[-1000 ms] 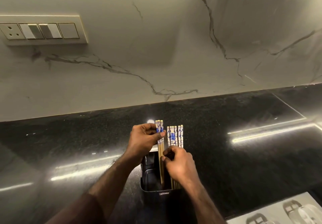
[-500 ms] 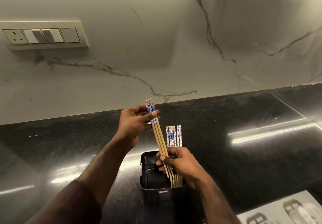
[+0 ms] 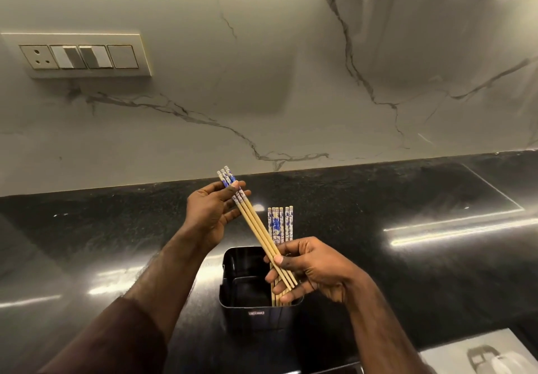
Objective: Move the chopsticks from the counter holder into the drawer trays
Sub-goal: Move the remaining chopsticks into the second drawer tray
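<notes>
- The left hand (image 3: pixel 211 213) is gripping the patterned upper ends of a small bundle of chopsticks (image 3: pixel 256 228), thumb and fingers curled round them; three painted tops are showing above the fingers.
- This bundle is slanting down to the right, clear of the holder (image 3: pixel 253 312), with its plain wooden tips lying across the right hand (image 3: pixel 311 269).
- The right hand is taking the lower ends of the bundle in its grip: the thumb is pressing on top of the sticks and the fingers are curling underneath them.
- The holder, a black square-sided container, is standing on the dark polished worktop (image 3: pixel 407 271) just below both hands, with a small label on its near wall.
- A second group of chopsticks (image 3: pixel 281 223) is standing upright in the right-hand part of the holder, blue-and-white floral tops rising above the right hand, which is partly hiding the lower shafts.
- The left part of the holder is looking dark inside; what it contains cannot be told.
- Behind the worktop a white marble wall (image 3: pixel 291 68) with grey veins is rising, carrying a switch panel (image 3: pixel 78 56) at upper left.
- A pale sheet with a printed picture (image 3: pixel 480 356) is lying at the lower right corner.
- No drawer or tray is showing.
</notes>
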`<state>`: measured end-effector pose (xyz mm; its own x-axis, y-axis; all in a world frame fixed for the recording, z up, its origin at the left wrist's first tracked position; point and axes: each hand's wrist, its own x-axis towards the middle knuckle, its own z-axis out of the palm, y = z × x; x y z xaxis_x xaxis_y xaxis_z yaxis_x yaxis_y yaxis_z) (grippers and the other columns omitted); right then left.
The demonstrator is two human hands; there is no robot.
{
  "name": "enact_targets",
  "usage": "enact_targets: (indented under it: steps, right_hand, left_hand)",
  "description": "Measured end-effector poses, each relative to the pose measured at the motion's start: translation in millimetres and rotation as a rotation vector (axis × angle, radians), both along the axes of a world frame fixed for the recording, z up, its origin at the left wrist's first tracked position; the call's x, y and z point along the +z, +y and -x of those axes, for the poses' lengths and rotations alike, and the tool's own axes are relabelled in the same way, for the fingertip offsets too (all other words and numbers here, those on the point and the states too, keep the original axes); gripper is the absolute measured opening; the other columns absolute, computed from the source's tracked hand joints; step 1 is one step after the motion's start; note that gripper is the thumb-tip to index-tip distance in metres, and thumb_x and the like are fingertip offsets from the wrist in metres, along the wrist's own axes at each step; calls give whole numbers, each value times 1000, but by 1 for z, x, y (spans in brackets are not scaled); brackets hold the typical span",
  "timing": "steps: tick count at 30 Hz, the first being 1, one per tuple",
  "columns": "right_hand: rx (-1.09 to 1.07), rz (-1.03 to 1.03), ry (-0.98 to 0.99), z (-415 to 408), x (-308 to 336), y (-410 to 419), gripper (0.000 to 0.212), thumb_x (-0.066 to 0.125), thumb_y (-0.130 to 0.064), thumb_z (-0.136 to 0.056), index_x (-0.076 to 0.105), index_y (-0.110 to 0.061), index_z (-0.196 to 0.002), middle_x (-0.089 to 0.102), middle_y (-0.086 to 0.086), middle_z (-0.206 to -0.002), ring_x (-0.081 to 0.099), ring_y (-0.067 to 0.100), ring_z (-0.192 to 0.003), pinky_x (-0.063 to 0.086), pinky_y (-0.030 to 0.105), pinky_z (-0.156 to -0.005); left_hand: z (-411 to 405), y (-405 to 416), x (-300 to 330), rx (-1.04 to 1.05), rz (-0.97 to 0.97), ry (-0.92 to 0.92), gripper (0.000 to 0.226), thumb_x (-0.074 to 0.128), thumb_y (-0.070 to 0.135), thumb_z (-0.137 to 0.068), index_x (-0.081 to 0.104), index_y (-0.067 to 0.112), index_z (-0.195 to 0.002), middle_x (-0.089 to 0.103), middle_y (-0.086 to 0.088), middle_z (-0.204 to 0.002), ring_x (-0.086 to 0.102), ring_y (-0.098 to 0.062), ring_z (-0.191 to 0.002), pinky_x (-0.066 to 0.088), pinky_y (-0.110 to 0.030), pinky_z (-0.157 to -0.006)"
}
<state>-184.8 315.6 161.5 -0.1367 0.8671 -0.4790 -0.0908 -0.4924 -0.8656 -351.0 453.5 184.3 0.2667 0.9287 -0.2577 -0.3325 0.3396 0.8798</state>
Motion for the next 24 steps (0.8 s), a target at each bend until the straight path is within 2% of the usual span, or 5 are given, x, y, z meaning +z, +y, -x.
enact_targets:
  steps: [6,10,17,21,24]
  right_hand:
    - [52,7,-7,8,7,-16,27,60,-15,-96,63,0,-118,72,19,-98,71,26,-80,63,40,-66]
    - [11,-1,46,23,16,-42,31,62,-12,-94,61,6,-119,71,20,-96,71,25,-77,63,39,-65]
    - [-123,-25,45,56,36,-110,27,63,-8,-92,63,2,-118,71,21,-96,71,27,-83,63,41,-72]
    - [-180,-15,21,80,34,-155,25,63,-8,-92,65,2,-114,71,22,-97,71,29,-83,63,42,-74]
    - [-229,-19,-8,96,28,-190,24,63,-8,-92,66,5,-112,71,23,-94,71,29,-81,63,42,-73]
  left_hand:
    - [6,-28,3,-84,20,-23,22,56,9,-94,62,2,-114,73,-16,-104,73,-24,-88,62,-36,-70]
    - [15,-52,13,-195,47,-64,24,55,10,-94,63,0,-115,73,-18,-104,73,-26,-91,61,-39,-76]
    - [38,-106,31,-402,61,-87,27,55,11,-94,63,1,-117,71,-19,-112,71,-28,-100,56,-44,-89]
    - [54,-146,31,-462,52,-105,24,54,11,-95,65,1,-114,71,-18,-109,73,-24,-90,61,-37,-78]
    - [60,-177,23,-514,85,-115,29,53,11,-95,62,-1,-120,70,-20,-112,72,-25,-93,61,-37,-74]
